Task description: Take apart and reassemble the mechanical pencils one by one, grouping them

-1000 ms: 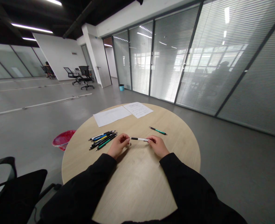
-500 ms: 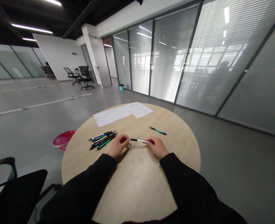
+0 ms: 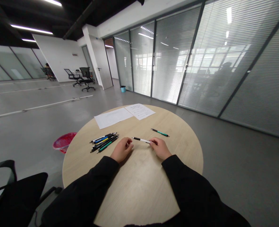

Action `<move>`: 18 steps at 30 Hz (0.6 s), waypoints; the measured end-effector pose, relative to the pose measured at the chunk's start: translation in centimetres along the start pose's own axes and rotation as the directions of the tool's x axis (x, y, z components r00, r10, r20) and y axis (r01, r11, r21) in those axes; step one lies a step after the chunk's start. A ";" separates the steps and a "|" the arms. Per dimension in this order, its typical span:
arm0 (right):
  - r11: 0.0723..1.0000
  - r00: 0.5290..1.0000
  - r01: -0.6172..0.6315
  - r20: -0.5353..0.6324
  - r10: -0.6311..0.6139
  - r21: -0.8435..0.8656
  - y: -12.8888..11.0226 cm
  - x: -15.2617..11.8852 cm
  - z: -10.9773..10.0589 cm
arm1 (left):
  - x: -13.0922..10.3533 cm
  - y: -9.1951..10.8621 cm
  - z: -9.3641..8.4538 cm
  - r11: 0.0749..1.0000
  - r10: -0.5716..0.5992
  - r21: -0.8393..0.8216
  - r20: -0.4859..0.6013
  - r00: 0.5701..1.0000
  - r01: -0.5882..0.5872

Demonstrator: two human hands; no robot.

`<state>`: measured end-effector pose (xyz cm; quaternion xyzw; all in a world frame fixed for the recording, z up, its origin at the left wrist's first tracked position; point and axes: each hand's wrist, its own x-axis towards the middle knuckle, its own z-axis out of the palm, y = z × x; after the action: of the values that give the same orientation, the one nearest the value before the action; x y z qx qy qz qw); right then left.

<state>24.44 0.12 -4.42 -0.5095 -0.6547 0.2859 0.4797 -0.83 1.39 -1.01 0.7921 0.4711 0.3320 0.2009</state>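
Observation:
My right hand (image 3: 161,148) pinches the rear end of a white pen (image 3: 144,140) with a black grip. The pen's tip points left, raised slightly above the round table (image 3: 134,189). Close to that tip is my left hand (image 3: 121,149), its fingers loosely curled and a small gap showing between thumb and forefinger. Nothing can be made out in it. Left of this hand lies a pile of several pens (image 3: 104,142) in black, blue, yellow, white and green. A single green and black pen (image 3: 160,132) rests beyond my right hand.
Two printed paper sheets (image 3: 113,117) lie at the table's far edge. A red basin (image 3: 64,142) stands on the floor at left, near a black chair (image 3: 18,198). Farther off are office chairs (image 3: 86,78), a blue bin (image 3: 122,89) and glass partitions with blinds.
My left hand has let go of the pen's tip and moved slightly down, apart from it. The pen, still in my right hand, has tilted so its tip is higher.

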 end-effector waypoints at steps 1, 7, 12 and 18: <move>1.000 1.000 0.000 -0.006 0.000 -0.001 0.0 0.0 0.0 | 0.0 0.0 0.0 0.998 0.032 0.059 0.025 0.999 -0.033; 1.000 1.000 0.000 -0.019 -0.001 -0.005 0.0 0.0 0.1 | -0.1 0.2 -0.2 0.971 0.116 0.192 0.143 0.983 -0.143; 1.000 1.000 0.001 -0.014 -0.001 0.006 0.2 0.0 0.1 | -0.1 0.3 -0.3 0.981 0.094 0.153 0.143 0.985 -0.115; 1.000 1.000 0.015 -0.006 -0.015 -0.006 0.2 0.0 0.1 | 0.2 0.2 -0.9 0.993 -0.092 -0.084 -0.043 0.995 0.089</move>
<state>24.43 0.24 -4.67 -0.5069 -0.6577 0.2791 0.4823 -1.27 1.52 -0.18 0.7530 0.4970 0.3601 0.2371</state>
